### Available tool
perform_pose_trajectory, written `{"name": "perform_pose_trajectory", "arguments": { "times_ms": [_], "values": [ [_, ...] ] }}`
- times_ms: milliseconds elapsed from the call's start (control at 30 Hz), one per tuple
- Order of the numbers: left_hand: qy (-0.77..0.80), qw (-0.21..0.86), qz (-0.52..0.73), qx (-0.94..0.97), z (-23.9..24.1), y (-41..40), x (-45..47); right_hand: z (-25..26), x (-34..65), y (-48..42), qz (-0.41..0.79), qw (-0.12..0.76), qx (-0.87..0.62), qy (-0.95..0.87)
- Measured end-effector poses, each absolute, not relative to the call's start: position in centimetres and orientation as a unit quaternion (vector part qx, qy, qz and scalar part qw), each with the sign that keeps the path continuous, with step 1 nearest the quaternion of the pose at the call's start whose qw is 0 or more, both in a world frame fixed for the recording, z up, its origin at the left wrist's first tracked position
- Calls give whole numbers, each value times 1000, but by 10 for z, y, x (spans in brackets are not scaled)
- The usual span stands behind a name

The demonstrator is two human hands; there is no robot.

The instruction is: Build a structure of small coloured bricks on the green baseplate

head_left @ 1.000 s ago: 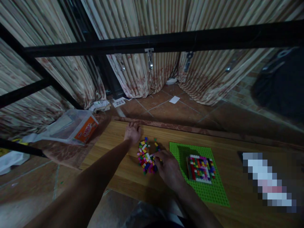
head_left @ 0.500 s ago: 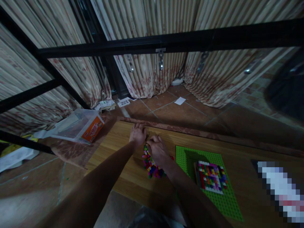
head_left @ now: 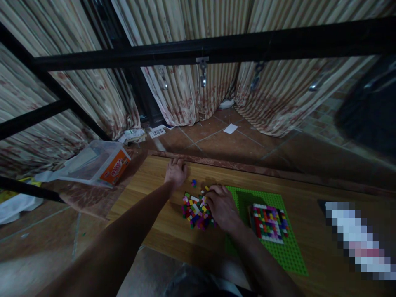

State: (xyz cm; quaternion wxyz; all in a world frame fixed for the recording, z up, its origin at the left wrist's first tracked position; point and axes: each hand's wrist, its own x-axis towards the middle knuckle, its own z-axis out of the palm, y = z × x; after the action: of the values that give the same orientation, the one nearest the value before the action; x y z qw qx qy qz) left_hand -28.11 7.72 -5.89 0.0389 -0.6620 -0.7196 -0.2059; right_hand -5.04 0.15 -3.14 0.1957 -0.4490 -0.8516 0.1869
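Observation:
A loose pile of small, many-coloured toy bricks (head_left: 195,209) lies on the wooden table (head_left: 161,222). My right hand (head_left: 222,206) is at the pile's right edge, its fingers bent down and close together among the bricks. Anything between its fingertips is hidden. Near the far table edge, my left hand (head_left: 176,172) rests on the wood, fingers loosely spread and holding nothing visible. A few blue bricks (head_left: 194,182) sit apart, between my hands. To the right, a green baseplate (head_left: 284,258) carries a block of multicoloured bricks with a white border (head_left: 269,222).
A clear plastic box with an orange label (head_left: 114,168) lies on the floor to the left. Beyond the table run a black metal rail (head_left: 173,55) and striped curtains (head_left: 182,97). A pixelated patch (head_left: 355,239) covers something at the table's right side.
My right hand has moved right, from above the pile to its edge, uncovering more bricks and the separate blue ones. My left hand stays near the far edge. The view has shifted slightly.

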Motion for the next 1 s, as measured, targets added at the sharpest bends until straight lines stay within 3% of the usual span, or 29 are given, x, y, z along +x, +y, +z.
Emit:
{"name": "perform_pose_trajectory", "arguments": {
  "times_ms": [500,733,1000],
  "values": [
    [-726,34,-190,-660,-55,77,-280,-15,-63,-3,192,173,-472,-843],
    [-723,46,-193,-661,-58,77,-281,-15,-83,16,176,213,-478,-834],
    [-712,58,-195,-672,-59,79,-283,-27,-109,47,189,158,-448,-860]
  ]
}}
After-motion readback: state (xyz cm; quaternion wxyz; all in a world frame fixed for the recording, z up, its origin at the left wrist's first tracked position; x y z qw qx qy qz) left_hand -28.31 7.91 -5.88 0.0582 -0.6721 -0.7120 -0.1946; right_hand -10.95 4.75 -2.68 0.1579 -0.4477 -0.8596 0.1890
